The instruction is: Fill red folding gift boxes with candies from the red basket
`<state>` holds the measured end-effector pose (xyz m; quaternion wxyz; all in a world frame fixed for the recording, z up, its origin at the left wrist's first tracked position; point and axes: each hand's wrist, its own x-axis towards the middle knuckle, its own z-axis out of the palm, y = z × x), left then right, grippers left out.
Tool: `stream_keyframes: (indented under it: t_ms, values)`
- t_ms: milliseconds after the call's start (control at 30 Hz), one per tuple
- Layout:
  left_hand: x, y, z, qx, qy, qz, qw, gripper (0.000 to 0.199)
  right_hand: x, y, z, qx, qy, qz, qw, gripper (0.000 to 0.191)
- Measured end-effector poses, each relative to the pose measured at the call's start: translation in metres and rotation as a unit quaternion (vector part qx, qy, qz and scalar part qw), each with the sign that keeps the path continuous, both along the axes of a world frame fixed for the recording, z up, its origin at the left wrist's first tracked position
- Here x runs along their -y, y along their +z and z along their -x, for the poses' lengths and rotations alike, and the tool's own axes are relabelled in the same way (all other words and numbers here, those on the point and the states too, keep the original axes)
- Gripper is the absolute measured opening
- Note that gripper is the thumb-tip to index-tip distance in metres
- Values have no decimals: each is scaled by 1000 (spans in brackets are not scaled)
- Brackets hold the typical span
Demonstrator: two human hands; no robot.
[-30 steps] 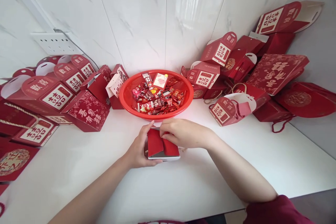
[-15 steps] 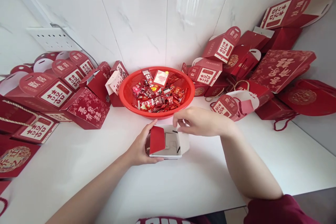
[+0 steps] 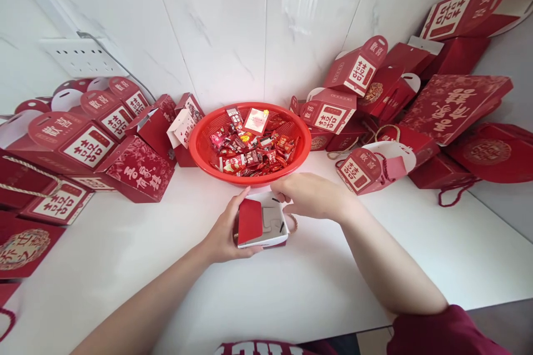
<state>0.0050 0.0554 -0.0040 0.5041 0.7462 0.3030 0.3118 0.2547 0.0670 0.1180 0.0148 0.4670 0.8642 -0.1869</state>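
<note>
A small gift box (image 3: pixel 275 238), white inside with red outer panels, lies on the white table with its top open. One red flap (image 3: pixel 250 222) covers the left part of its opening. My left hand (image 3: pixel 227 233) grips the box's left side, thumb at the far edge and fingers along the near side. My right hand (image 3: pixel 310 195) is curled over the far right corner, fingertips at the box's edge and partly hidden. A twisted rope handle (image 3: pixel 293 223) shows at the box's right side. Just beyond is a red plastic basket (image 3: pixel 194 150) with many wrapped candies (image 3: pixel 254 150).
Red gift boxes (image 3: pixel 70 141) are piled at the left, some with rope handles. More boxes (image 3: pixel 333 113) are stacked at the right, beside a large red box (image 3: pixel 456 108). A tiled wall (image 3: pixel 225 22) with a socket panel (image 3: pixel 83 58) stands behind.
The white flap that stuck out at the box's right no longer shows there, and the rope handle has come into sight. My right hand has shifted slightly left; my left hand keeps its hold.
</note>
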Motion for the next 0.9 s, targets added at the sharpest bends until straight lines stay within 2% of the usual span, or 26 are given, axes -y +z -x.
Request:
stream_keyframes:
  t_ms: [167, 300, 400, 500, 600, 767, 900]
  values:
    - [2, 0, -1, 14, 27, 33, 999, 126, 11, -3, 10, -10, 61, -20, 998, 24]
    - [2, -1, -4, 22, 41, 29, 998, 130, 11, -8, 23, 24, 49, -26, 998, 22]
    - [1, -2, -7, 64, 38, 36, 997, 129, 9, -6, 24, -97, 53, -12, 994, 29]
    - [1, -3, -10, 81, 3, 35, 996, 125, 7, -6, 23, -242, 144, 20, 959, 40]
    - [0, -4, -10, 89, -22, 31, 995, 123, 4, -10, 25, -283, 221, 32, 933, 37]
    - [-2, -5, -8, 77, -4, 29, 997, 103, 1, -14, 29, -297, 235, 9, 925, 33]
    - [-2, 0, -9, 69, -26, 46, 996, 80, 1, -11, 28, -304, 252, 15, 918, 36]
